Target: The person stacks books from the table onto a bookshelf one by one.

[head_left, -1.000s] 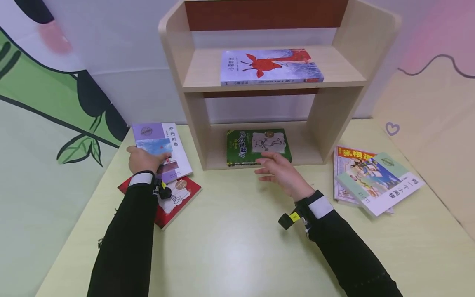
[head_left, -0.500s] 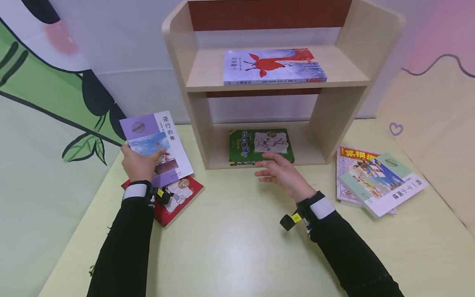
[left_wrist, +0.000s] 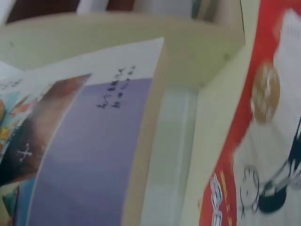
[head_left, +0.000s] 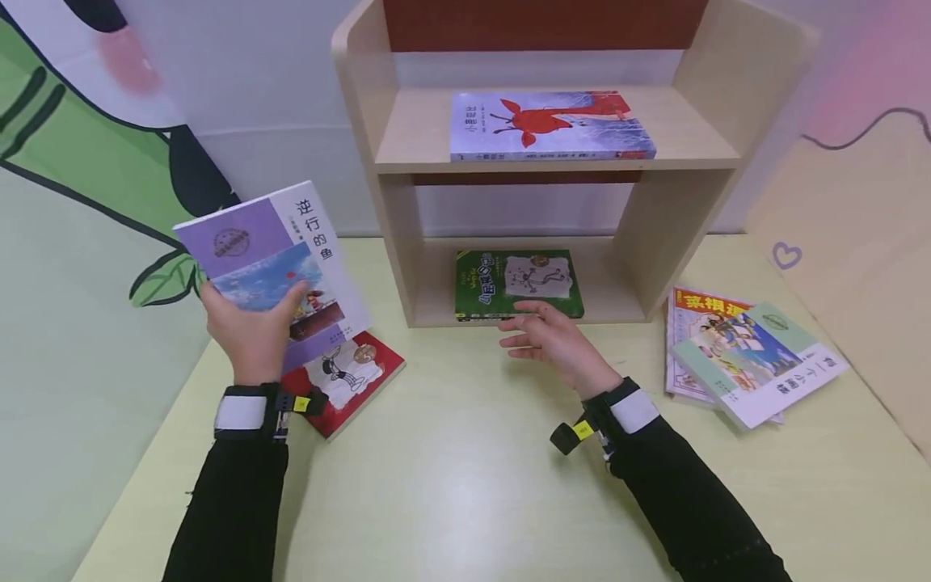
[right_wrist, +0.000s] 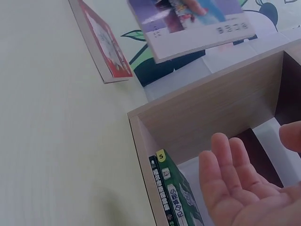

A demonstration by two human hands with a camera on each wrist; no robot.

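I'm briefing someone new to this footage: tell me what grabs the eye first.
First comes the purple book, held tilted in the left hand and overlapping a red book in the head view. Then come the blue book lying flat on the upper shelf, and the right hand, holding nothing, near the green book on the lower shelf.

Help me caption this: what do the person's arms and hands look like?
Long black fabric sleeves cover both arms; each wrist carries a white band, black strap and small black device with yellow label. The left hand and right hand are ungloved.
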